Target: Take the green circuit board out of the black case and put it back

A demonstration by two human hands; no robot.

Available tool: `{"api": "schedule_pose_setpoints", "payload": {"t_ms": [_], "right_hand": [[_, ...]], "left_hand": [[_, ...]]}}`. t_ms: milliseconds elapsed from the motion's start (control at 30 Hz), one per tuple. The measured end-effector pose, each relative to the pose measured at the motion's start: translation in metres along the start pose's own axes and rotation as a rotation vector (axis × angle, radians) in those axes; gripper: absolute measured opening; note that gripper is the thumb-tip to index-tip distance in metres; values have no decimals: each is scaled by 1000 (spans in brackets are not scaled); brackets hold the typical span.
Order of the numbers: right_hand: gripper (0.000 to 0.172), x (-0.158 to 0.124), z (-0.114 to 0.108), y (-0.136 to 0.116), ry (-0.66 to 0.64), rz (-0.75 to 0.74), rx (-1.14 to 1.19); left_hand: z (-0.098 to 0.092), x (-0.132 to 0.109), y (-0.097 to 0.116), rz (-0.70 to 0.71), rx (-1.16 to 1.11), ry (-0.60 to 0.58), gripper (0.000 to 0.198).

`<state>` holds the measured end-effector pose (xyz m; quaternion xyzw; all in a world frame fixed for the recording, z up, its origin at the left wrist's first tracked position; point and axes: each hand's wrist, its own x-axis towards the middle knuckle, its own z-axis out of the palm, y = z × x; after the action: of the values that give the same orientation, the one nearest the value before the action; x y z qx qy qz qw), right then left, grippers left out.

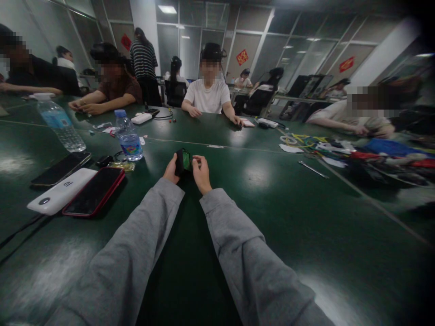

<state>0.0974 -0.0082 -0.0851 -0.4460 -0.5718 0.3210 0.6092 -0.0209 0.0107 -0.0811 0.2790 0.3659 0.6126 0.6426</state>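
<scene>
Both my arms, in grey sleeves, reach forward over a dark green table (272, 217). Between my hands is a small black object with a green face (182, 161), held upright just above the tabletop. My left hand (171, 170) grips its left side with closed fingers. My right hand (201, 172) pinches its right edge between thumb and fingers. What the object is I cannot make out.
At my left lie a red-cased phone (93, 192), a white power bank (61, 191), a black phone (61, 168) and two water bottles (128, 136). Several people sit around the far side. Coloured cables and papers (316, 144) clutter the right, with a thin metal tool (312, 169).
</scene>
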Motion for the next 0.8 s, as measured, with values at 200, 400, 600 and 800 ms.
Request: {"api": "schedule_pose_setpoints", "payload": {"t_ms": [200,400,600,800], "right_hand": [[22,7,0,13,36,169,157],[21,5,0,8,9,169,186],[22,4,0,6,-30,119,154],[22,6,1,11,-23,120,164]], "left_hand": [[-3,-7,11,-52,-237,-13,46],[-2,-12,13,-70,-269,-67,48],[1,-14,15,-49,-219,-82,34],[6,-21,15,-63,-167,-169,34]]}}
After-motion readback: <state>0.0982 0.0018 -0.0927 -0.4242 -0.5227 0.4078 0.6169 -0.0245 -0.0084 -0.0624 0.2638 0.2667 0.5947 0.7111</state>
